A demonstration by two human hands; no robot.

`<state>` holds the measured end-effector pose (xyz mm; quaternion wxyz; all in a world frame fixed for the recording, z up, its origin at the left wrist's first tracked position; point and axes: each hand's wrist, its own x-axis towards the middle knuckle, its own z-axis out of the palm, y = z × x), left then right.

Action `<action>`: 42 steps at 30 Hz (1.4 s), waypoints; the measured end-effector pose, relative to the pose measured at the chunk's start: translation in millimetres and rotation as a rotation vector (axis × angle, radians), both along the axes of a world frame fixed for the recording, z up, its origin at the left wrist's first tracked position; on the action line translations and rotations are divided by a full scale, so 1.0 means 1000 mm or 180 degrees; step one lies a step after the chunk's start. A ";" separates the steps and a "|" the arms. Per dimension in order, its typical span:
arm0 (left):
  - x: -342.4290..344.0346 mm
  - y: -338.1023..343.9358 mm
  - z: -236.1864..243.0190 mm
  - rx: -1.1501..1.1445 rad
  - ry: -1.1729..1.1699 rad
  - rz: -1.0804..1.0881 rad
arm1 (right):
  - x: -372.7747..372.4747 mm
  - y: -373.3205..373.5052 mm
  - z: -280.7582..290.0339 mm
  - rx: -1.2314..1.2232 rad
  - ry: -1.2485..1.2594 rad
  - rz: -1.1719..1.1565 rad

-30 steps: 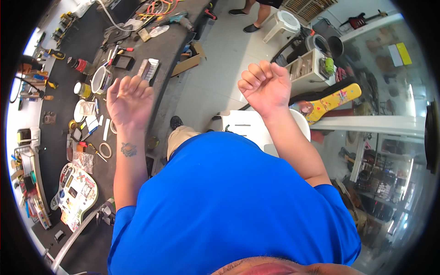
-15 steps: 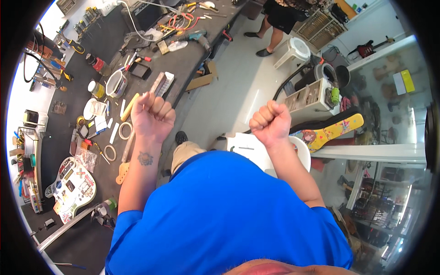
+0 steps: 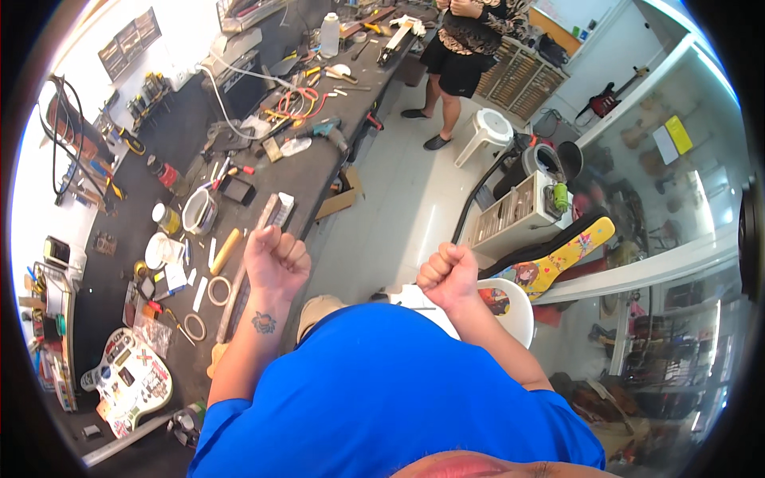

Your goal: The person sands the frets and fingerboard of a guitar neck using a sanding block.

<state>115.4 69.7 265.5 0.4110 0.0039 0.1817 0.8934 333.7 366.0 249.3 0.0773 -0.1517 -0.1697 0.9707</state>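
Note:
My left hand (image 3: 277,263) is curled into a fist, palm up, with nothing visible in it, over the edge of the dark workbench (image 3: 319,171). Beside it lie a yellow cylindrical rod (image 3: 227,252), a long wooden piece (image 3: 237,305) and a tape roll (image 3: 218,289). My right hand (image 3: 448,275) is also a palm-up fist, apparently empty, held above a white plastic chair (image 3: 514,319) at the right of my blue-shirted torso.
A sticker-covered white guitar body (image 3: 127,382), tools and cables crowd the bench. Another person (image 3: 450,72) stands up the aisle near a white stool (image 3: 484,137). A drawer unit (image 3: 502,215), yellow decorated guitar case (image 3: 558,255) and glass partition (image 3: 661,175) line the right.
My fingers have gone from loosely curled to closed fists. My head has tilted up, so the scene sits lower in the picture and more of the other person shows.

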 end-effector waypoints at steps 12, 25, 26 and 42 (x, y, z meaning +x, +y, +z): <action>-0.100 -0.036 -0.003 -0.4810 0.5094 -0.0142 | -0.066 -0.044 -0.005 0.0025 -0.0847 -0.0359; -0.157 -0.074 -0.150 -0.5399 0.5072 -0.1822 | -0.120 -0.105 -0.082 0.0390 -0.1994 0.0141; -0.157 -0.071 -0.154 -0.5511 0.5092 -0.1911 | -0.123 -0.111 -0.089 0.0486 -0.2116 0.0307; -0.230 0.005 -0.184 -0.5381 0.5765 -0.1052 | -0.287 -0.141 -0.229 0.4552 -0.1025 0.1575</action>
